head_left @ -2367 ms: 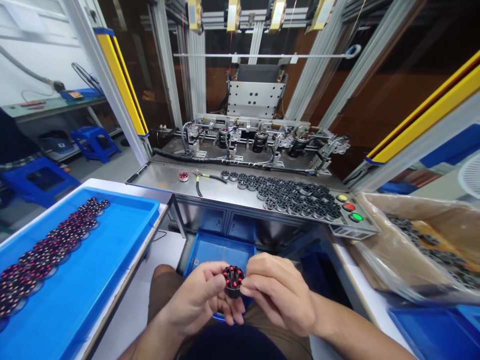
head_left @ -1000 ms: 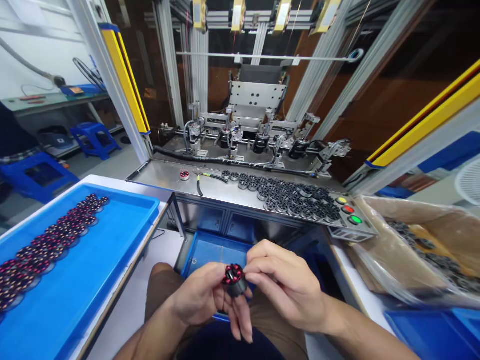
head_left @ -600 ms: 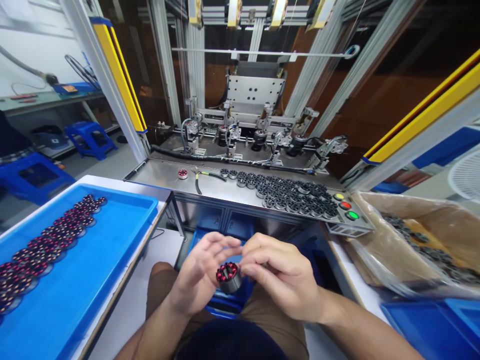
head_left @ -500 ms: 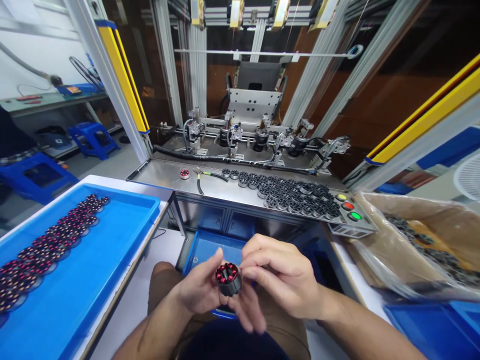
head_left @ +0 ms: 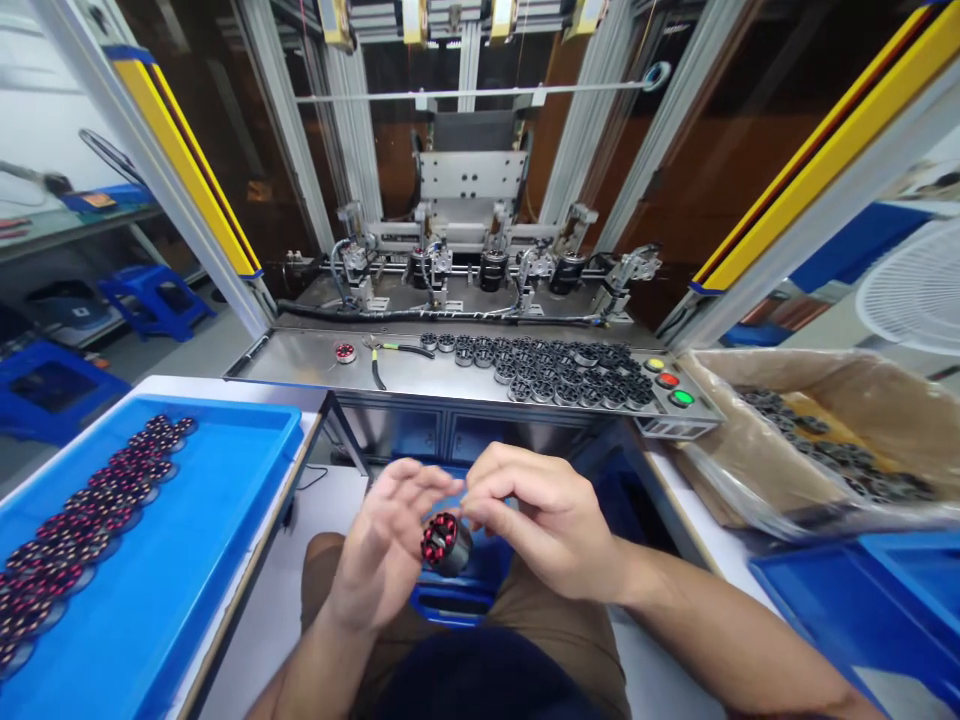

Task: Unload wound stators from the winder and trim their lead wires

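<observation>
A round black motor core with red windings (head_left: 445, 543) is between my hands, over my lap, its red face tilted up and toward the left. My left hand (head_left: 386, 545) is beside it, palm facing the core, fingers raised, apart and slightly blurred; whether it touches the core is unclear. My right hand (head_left: 536, 515) is at the core's upper right, thumb and fingertips pinched together close to the left fingertips. Anything between those right fingertips is too small to make out.
Many dark cores (head_left: 555, 368), a red-wound core (head_left: 345, 353) and cutters (head_left: 397, 349) lie on the machine's metal ledge (head_left: 307, 358). Left is a blue tray (head_left: 217, 480) of red-wound cores. A lined box (head_left: 885, 400) and control buttons (head_left: 667, 381) are at right.
My left fingers have lifted from under the core and now point up beside it. The core has tilted leftward. My right hand stays pinched. The camera view has shifted, moving the machine leftward.
</observation>
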Action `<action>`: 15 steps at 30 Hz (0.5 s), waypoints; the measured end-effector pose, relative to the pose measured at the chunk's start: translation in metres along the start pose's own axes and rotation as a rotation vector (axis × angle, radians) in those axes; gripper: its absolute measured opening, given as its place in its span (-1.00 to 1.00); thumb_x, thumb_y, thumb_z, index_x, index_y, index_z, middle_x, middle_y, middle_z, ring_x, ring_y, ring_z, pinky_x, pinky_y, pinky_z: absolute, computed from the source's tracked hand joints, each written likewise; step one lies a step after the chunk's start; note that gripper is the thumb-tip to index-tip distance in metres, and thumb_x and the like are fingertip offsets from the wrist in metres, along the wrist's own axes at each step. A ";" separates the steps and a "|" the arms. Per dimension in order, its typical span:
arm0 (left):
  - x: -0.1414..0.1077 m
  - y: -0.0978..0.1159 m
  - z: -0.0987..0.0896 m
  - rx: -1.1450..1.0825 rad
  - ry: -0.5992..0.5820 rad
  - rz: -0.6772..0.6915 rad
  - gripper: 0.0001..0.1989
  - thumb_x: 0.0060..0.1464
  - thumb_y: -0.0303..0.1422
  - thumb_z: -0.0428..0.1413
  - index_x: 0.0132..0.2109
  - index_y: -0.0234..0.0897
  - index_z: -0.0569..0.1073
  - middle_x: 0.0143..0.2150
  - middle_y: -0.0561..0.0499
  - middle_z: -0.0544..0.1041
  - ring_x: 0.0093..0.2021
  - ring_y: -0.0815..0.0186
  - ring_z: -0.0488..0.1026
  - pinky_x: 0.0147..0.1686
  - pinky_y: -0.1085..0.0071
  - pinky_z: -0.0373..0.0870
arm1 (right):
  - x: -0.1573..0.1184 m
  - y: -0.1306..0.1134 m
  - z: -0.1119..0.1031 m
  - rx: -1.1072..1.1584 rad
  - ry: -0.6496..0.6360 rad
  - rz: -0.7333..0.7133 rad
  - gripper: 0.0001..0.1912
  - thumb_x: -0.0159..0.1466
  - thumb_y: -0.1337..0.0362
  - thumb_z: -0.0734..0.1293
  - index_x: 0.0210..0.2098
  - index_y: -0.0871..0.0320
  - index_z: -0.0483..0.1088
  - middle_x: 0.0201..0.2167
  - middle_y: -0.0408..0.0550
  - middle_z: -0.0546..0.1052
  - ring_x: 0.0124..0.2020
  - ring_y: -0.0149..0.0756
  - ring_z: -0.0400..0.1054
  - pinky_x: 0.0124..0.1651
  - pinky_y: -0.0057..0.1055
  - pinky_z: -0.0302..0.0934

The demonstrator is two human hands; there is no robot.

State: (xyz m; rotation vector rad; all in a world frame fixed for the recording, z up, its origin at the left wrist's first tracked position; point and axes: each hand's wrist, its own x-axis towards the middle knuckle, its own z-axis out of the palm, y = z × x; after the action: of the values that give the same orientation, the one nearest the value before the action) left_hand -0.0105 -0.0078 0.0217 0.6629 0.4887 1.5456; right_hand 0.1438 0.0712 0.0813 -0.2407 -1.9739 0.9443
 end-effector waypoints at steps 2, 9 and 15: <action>0.004 -0.001 -0.004 -0.020 -0.150 -0.305 -0.43 0.14 0.11 -0.01 -0.13 -0.35 0.52 -0.26 -0.18 0.61 -0.20 0.09 0.59 -0.23 0.25 0.50 | 0.000 0.001 -0.001 0.020 -0.036 -0.046 -0.86 0.30 0.45 0.31 -0.38 0.23 0.48 -0.49 -0.06 0.49 -0.44 -0.40 0.38 -0.39 -0.47 0.31; -0.001 -0.007 -0.002 0.090 -0.138 -0.228 -0.68 0.14 -0.17 0.17 -0.05 -0.28 0.49 -0.32 -0.07 0.62 -0.44 0.29 0.58 -0.50 0.50 0.45 | -0.001 0.002 -0.007 -0.069 0.002 -0.012 -0.83 0.30 0.43 0.31 -0.41 0.24 0.48 -0.50 -0.06 0.48 -0.45 -0.40 0.38 -0.41 -0.48 0.30; -0.003 -0.011 0.003 0.412 0.130 0.228 -0.53 -0.14 -0.46 0.39 -0.06 -0.09 0.47 -0.13 0.04 0.51 -0.21 0.31 0.52 -0.21 0.42 0.49 | -0.003 0.006 -0.004 -0.078 0.072 0.054 -0.81 0.29 0.42 0.32 -0.46 0.21 0.46 -0.52 -0.09 0.48 -0.45 -0.40 0.38 -0.39 -0.47 0.29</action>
State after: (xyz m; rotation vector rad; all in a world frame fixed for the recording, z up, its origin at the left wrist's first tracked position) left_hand -0.0005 -0.0105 0.0162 0.9630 0.8677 1.7257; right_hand 0.1478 0.0761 0.0767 -0.3691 -1.9478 0.8823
